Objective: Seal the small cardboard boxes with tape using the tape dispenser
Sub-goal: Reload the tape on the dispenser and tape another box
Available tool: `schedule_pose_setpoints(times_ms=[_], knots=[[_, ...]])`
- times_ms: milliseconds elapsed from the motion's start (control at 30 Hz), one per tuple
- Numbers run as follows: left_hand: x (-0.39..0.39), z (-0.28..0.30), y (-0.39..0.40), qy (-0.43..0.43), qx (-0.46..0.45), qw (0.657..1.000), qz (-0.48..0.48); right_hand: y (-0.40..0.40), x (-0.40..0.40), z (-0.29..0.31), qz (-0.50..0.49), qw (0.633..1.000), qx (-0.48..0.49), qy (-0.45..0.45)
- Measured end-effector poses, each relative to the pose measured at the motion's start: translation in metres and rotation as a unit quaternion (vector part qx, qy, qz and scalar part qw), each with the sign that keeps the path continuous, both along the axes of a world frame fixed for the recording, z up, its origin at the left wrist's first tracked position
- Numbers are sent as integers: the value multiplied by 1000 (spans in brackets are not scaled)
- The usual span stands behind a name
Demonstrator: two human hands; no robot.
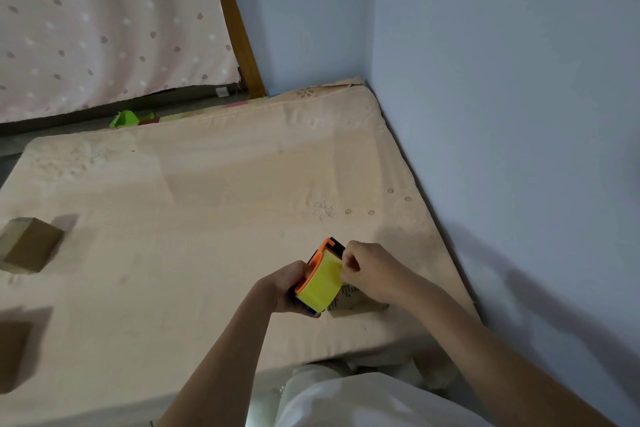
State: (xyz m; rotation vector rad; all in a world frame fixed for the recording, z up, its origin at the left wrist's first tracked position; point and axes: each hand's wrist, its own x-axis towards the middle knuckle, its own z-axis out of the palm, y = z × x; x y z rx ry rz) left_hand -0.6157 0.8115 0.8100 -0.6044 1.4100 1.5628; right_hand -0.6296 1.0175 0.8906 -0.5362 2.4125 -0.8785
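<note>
Mattress box mostly hidden behind tape dispenser.

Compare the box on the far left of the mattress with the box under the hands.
The left box sits alone in full view, untouched; the box under the hands is mostly hidden by the tape dispenser and right hand. The near box shows dark print; the left box looks plain. Both are small brown cardboard on the mattress.
</note>
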Motion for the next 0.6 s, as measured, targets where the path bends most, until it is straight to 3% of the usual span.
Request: schedule_pose_setpoints(times_ms=[333, 433, 600], knots=[[-2, 6, -3, -24, 40, 999, 11, 3, -6, 4, -50, 996, -69, 3], [0, 6, -2, -25, 32, 999, 5, 2, -8, 8, -26, 999, -37, 25], [2, 1, 0, -30, 24, 999, 10, -7, -5, 14, 75, 987, 95, 110]])
